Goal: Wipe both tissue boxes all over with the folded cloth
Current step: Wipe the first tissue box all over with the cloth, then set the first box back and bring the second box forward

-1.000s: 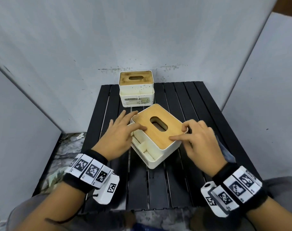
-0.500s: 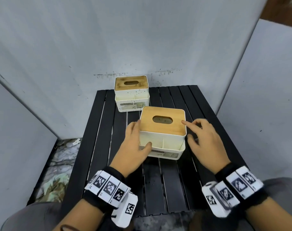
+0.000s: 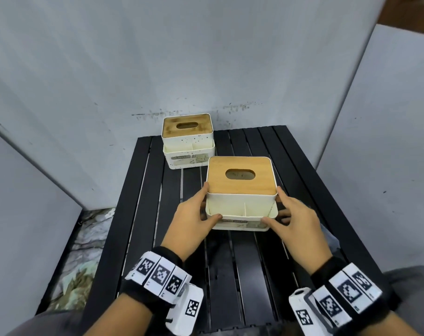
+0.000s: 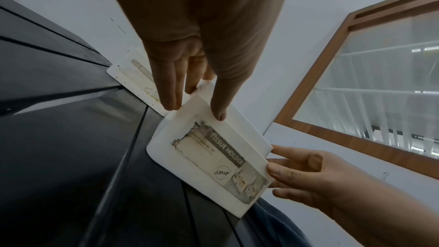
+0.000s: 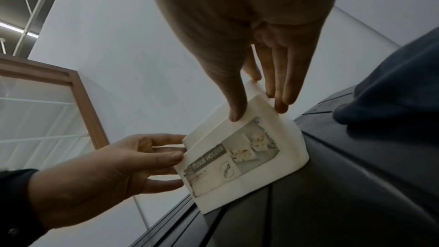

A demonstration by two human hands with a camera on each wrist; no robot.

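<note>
Head view with both wrist views: a person steadies the near tissue box [image 3: 241,192] on the black slatted table [image 3: 230,275]. The left hand [image 3: 194,220] grips the box's left side, thumb on the front wall and fingers along the flank; the right hand [image 3: 297,220] grips the right side in mirror fashion. Both hands are clamped on the box, and neither holds a cloth.

The near box stands upright and square to the viewer, wooden lid up, its labelled front pocket facing the person. In the left wrist view the label [image 4: 213,162] reads "TISSUE HOLDER" and is torn and stained. The far tissue box [image 3: 188,140] stands at the table's back edge, close to the wall, well apart from both hands; its white walls are speckled.

The folded cloth appears to be the dark blue fabric [image 5: 392,89] lying on the table just right of the right hand — only a corner of it [image 3: 331,238] shows in the head view.

Progress, as a judgement: with the cloth set down and the label and the far box's walls still marked, wiping is not plainly finished on either box.

Against the earliest frame the near box, then skewed corner-on, is now squared up; half a second ago the right hand was only reaching the lid's corner — now it grips the side
</note>
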